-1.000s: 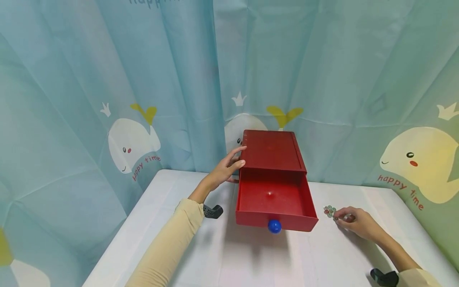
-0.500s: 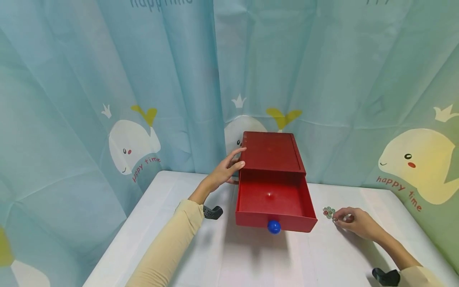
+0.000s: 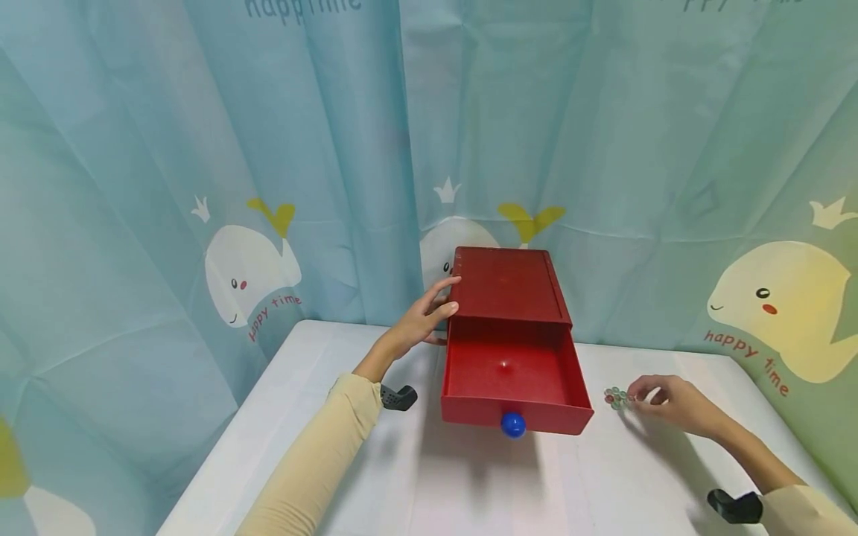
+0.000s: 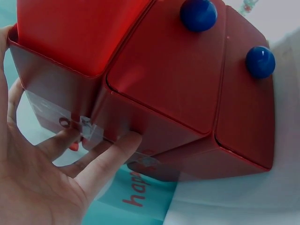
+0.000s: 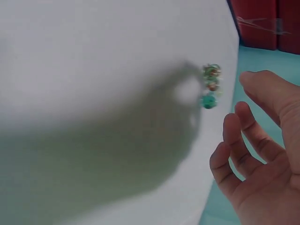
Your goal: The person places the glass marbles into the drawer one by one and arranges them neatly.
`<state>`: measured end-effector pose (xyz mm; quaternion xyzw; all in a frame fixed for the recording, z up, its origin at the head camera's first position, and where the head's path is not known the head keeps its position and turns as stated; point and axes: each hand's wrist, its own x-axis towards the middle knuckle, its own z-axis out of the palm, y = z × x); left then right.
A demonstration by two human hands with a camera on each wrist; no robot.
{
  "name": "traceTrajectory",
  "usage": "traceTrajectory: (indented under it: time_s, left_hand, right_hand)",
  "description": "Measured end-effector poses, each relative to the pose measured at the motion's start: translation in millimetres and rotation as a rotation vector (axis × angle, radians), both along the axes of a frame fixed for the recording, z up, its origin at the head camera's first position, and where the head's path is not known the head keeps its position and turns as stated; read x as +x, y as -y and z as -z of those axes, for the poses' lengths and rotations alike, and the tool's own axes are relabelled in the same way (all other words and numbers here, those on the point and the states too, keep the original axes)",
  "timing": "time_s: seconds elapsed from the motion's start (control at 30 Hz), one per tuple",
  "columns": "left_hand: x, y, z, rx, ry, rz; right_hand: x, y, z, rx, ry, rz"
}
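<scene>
A red drawer unit (image 3: 509,283) stands on the table with its top drawer (image 3: 509,365) pulled out; nothing shows inside that drawer. My left hand (image 3: 415,321) rests against the unit's left side, its fingers spread; in the left wrist view its fingertips (image 4: 131,140) touch the side walls. To the right lies a small cluster of glass marbles (image 3: 614,397), green with some red. My right hand (image 3: 677,406) is just beside them, raised off the table, thumb and index finger pinching what looks like a small marble. In the right wrist view the index finger is hidden behind the thumb (image 5: 265,86).
Blue round knobs (image 4: 260,62) stick out from the drawer fronts. The white table (image 3: 348,461) extends around the unit, backed by a blue-green curtain (image 3: 335,149) with whales. Both wrists wear dark camera mounts (image 3: 735,508).
My right hand has lifted slightly off the table and shifted a little right, away from the marble it was touching at the cluster's edge. The left hand has stayed against the unit.
</scene>
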<state>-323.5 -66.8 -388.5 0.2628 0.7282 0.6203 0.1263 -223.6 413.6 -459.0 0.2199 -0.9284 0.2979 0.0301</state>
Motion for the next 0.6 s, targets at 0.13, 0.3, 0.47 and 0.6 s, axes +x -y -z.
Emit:
traceTrajectory:
  time_s: [0.13, 0.3, 0.47, 0.6]
  left_hand:
    - [0.2, -0.1, -0.3, -0.004, 0.0, -0.004]
    - [0.8, -0.1, -0.4, -0.01, -0.003, -0.005]
    - [0.6, 0.0, 0.2, -0.011, -0.001, -0.008]
    - [0.8, 0.5, 0.1, -0.018, -0.004, -0.011]
  right_hand:
    - [-2.1, 1, -13.4, 0.02, 0.007, 0.025]
    - [-4.0, 1, -29.0, 0.031, -0.028, 0.045]
    - [-6.5, 2, -39.8, 0.024, -0.074, 0.044]
    - [-7.9, 1, -48.5, 0.006, -0.093, 0.04]
